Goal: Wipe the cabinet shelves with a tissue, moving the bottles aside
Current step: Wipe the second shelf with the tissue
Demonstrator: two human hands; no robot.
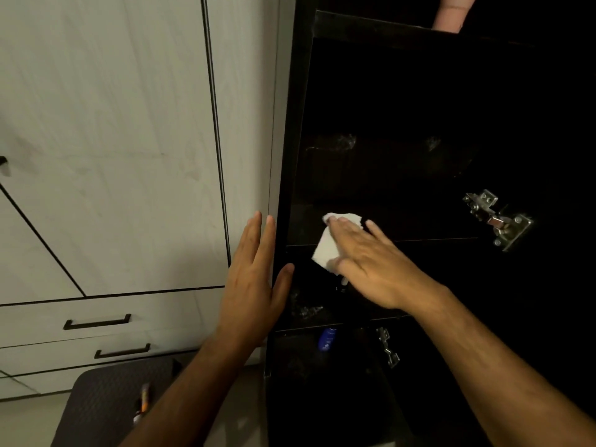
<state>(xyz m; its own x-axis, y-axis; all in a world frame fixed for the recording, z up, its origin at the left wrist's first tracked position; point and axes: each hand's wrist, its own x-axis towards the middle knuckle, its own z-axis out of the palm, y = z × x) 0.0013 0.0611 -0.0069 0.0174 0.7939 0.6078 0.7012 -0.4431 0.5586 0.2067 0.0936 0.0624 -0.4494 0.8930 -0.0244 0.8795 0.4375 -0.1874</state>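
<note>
Flat on a white tissue [325, 250] at centre frame, right hand [371, 262], fingers straight, pressing it to a dark cabinet shelf [419, 240]. Left hand [254, 285] spread open against the cabinet's side edge [283, 175]. Blue bottle [327, 339] below, lower centre.

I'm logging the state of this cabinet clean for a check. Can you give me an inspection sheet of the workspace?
Surface: dark cabinet shelf, dim.
Job's things: white tissue on the shelf; blue bottle on a lower shelf.
Clutter: pen-like item on a dark mat.
Grippers: right hand presses flat on tissue; left hand flat against cabinet edge.
Cables: nothing seen.
Surroundings: pale cupboard doors, drawers, metal hinge.
</note>
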